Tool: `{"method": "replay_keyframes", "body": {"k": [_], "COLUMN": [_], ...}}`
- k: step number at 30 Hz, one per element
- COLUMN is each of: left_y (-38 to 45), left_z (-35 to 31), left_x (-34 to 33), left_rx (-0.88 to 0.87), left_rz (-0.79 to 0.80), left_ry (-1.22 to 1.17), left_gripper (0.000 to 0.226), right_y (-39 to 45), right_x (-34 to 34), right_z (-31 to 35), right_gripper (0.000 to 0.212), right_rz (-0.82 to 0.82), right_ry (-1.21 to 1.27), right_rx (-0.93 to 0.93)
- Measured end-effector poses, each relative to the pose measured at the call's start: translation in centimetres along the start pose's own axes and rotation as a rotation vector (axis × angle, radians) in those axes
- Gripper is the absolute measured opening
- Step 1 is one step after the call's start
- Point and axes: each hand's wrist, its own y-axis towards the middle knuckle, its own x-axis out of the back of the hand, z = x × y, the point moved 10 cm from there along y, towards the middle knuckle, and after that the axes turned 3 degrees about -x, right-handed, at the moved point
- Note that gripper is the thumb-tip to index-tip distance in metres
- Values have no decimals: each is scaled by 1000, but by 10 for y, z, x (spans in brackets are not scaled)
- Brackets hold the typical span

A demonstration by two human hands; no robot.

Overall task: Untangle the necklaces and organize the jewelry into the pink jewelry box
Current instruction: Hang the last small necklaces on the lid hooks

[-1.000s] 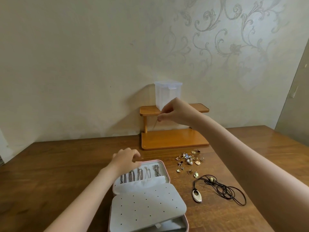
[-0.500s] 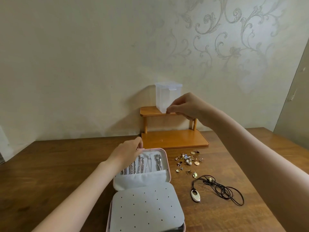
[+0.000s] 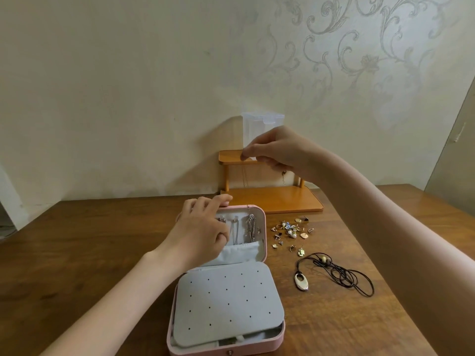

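Pink and open on the brown wooden table [image 3: 90,253], the leatherette jewelry box [image 3: 262,340] is steadied at its lid by the curled left hand [image 3: 203,227], while a thin, barely visible chain [image 3: 243,176] is pinched high by the right hand [image 3: 280,150]. Hanging necklaces is judged the step in hand. Next, the chain should be lowered onto a free lid hook, clear of the hung silver chains [image 3: 250,227].
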Motion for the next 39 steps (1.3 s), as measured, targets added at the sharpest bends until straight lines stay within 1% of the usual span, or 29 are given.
{"method": "replay_keyframes", "body": {"k": [2, 4, 8, 14, 16, 17, 19, 21, 24, 26, 28, 29, 31, 32, 35, 37, 39], "left_y": [-3, -5, -4, -3, -4, -4, -4, -6, -7, -10, -11, -10, -6, -3, 5, 10, 14], "left_z": [-5, -7, -7, -9, -10, -10, -10, -8, -7, -5, 0, 1, 7, 10, 17, 18, 19], "left_x": [-3, -5, -5, 0, -3, -3, 0, -7, -9, -12, -10, -6, 8, 14, 20, 22, 22], "left_rx": [-10, -27, -19, -52, -38, -15, 37, 71, 90, 90, 110, 122, 144, 168, 234, 256, 262], "left_rz": [30, 47, 46, 12, 65, 100, 133, 204, 238, 259, 224, 171, 10, -37, -64, -62, -77], "left_ry": [3, -15, -78, -54, -51, -69, -81, -73, -78, -109, -196, -264, -375, -407, -457, -418, -364], "left_gripper": [17, 14, 22, 29, 27, 22, 6, 17, 21, 21, 20, 20, 20, 22, 34, 39, 37], "right_y": [-1, -1, -1, -1, -3, -4, -7, -11, -15, -17, -18, -17, -17, -17, -19, -20, -21], "right_x": [-2, -5, -15, -16, -20, -23, -32, -36, -40, -45, -49, -49, -49, -49, -54, -56, -54], "right_z": [-3, -5, -3, 8, 7, 5, -1, -6, -11, -14, -21, -26, -34, -37, -40, -40, -39], "right_gripper": [21, 19, 14, 14, 15, 15, 14, 14, 14, 17, 17, 15, 14, 15, 11, 11, 9], "right_rz": [-7, -6, 10, 1, 11, 24, 57, 69, 79, 76, 46, 27, -13, -25, -18, -35, -65], "right_ry": [6, 7, 8, 37, 22, 8, -6, 6, 6, -40, -75, -73, -46, -36, -46, -72, -91], "right_rx": [-20, -35, -38, 16, 6, -6, -26, -32, -14, 3, 12, 12, 11, 10, 32, 60, 84]}}
